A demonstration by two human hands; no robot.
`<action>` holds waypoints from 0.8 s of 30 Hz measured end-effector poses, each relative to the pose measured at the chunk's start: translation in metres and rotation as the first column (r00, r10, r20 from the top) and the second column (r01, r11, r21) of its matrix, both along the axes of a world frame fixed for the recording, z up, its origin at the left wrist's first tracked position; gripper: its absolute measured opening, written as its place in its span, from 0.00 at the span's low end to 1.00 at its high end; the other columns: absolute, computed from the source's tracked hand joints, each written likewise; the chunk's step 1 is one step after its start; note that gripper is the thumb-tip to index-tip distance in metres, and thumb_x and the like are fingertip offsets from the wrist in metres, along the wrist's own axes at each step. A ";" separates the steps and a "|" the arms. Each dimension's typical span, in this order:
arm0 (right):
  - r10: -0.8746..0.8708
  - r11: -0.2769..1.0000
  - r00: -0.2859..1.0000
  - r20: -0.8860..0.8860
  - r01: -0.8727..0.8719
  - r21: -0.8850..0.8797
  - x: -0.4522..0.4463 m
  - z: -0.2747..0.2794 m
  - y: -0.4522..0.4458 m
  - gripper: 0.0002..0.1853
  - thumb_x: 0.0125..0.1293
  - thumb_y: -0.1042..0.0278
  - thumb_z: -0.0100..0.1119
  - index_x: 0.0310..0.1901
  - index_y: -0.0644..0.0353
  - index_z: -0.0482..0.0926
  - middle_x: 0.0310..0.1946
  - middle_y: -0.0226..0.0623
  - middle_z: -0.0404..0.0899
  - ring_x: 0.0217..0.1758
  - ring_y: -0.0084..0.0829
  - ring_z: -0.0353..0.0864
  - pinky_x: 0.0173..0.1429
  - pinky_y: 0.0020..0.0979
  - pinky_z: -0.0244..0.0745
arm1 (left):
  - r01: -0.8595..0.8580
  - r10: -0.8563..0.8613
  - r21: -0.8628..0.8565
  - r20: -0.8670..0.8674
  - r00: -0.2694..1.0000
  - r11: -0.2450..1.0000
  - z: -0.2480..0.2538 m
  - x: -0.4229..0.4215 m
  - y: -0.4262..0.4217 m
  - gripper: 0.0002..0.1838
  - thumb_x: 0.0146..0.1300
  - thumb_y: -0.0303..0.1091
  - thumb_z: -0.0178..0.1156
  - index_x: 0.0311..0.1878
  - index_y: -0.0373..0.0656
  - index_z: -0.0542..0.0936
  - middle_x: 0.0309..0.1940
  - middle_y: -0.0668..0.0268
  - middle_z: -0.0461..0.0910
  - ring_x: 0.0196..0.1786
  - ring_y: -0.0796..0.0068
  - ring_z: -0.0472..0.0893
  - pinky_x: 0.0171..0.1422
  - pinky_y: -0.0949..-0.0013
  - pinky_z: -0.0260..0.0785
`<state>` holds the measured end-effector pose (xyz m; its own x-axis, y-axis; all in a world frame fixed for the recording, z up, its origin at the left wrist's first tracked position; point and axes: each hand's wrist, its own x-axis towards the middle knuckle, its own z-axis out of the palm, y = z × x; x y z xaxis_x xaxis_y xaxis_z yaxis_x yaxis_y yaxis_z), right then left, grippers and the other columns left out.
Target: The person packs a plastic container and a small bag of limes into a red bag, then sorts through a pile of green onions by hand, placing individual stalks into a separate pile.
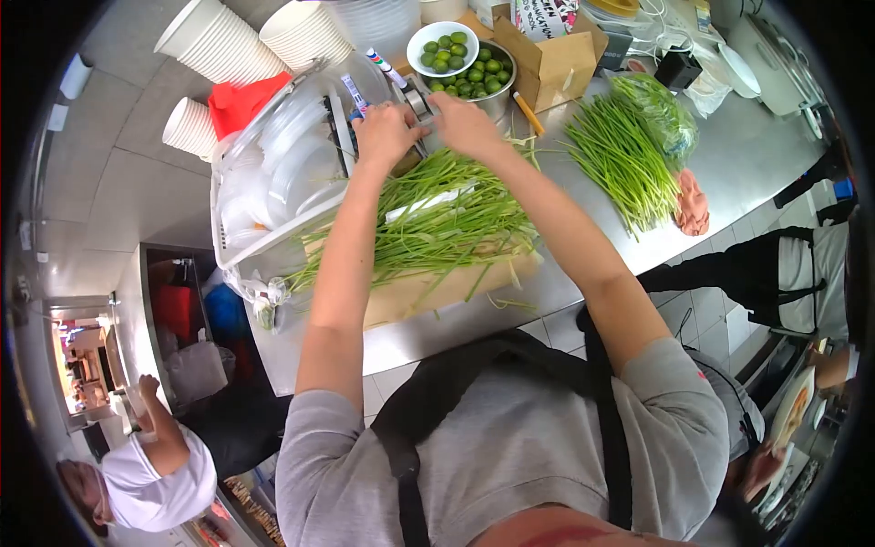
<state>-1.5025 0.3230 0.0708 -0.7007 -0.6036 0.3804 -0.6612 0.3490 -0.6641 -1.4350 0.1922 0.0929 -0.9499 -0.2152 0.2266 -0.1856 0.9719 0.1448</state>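
Observation:
At the far side of a brown board [428,287], my left hand [387,137] has its fingers curled down beside a small dark-and-silver object [419,102] with a round end. My right hand [467,125] reaches the same object from the other side, its fingers bent against it. What the fingertips grip is partly hidden. Long thin green stalks [447,214] lie loosely heaped on the board below my wrists, with a white strip [430,202] among them. Two markers [354,93] stand just beyond my left hand.
A white bin of clear plastic lids [296,164] stands left. Green limes fill a white bowl [443,50] and a metal pot [499,102]. More stalks [624,159] lie right, near a cardboard box [547,68]. Other people stand at left [159,469] and right [756,273].

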 end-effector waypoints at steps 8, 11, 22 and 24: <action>-0.283 0.959 0.917 0.282 0.279 0.055 -0.008 -0.001 -0.035 0.16 0.43 0.69 0.63 0.37 0.56 0.72 0.36 0.43 0.79 0.42 0.42 0.78 0.45 0.39 0.72 | -0.072 0.080 0.126 -0.057 0.995 0.989 -0.004 0.002 -0.003 0.14 0.40 0.43 0.69 0.27 0.47 0.78 0.33 0.65 0.76 0.43 0.62 0.73 0.43 0.53 0.58; -0.051 0.954 0.924 0.380 0.158 -0.256 -0.008 -0.002 -0.026 0.12 0.42 0.73 0.63 0.31 0.57 0.74 0.23 0.37 0.79 0.29 0.31 0.80 0.35 0.30 0.72 | -0.097 0.103 0.144 -0.034 0.994 0.985 -0.001 0.002 -0.001 0.15 0.39 0.43 0.69 0.27 0.47 0.77 0.33 0.65 0.76 0.43 0.61 0.73 0.43 0.53 0.58; 0.045 0.999 0.895 0.444 -0.043 -0.014 0.118 0.093 0.162 0.07 0.48 0.80 0.58 0.29 0.60 0.71 0.20 0.32 0.74 0.15 0.21 0.67 0.22 0.23 0.62 | 0.515 -0.546 0.190 0.199 0.814 0.836 0.028 -0.051 -0.015 0.14 0.36 0.26 0.68 0.31 0.41 0.78 0.26 0.62 0.79 0.33 0.63 0.79 0.36 0.63 0.69; 0.030 1.000 0.903 0.429 -0.031 -0.005 0.119 0.088 0.165 0.06 0.48 0.79 0.58 0.28 0.60 0.71 0.20 0.32 0.75 0.15 0.22 0.68 0.22 0.23 0.62 | 0.557 -0.612 0.280 0.174 0.772 0.782 0.034 -0.063 -0.002 0.14 0.36 0.22 0.66 0.32 0.39 0.79 0.27 0.61 0.80 0.32 0.64 0.79 0.35 0.64 0.69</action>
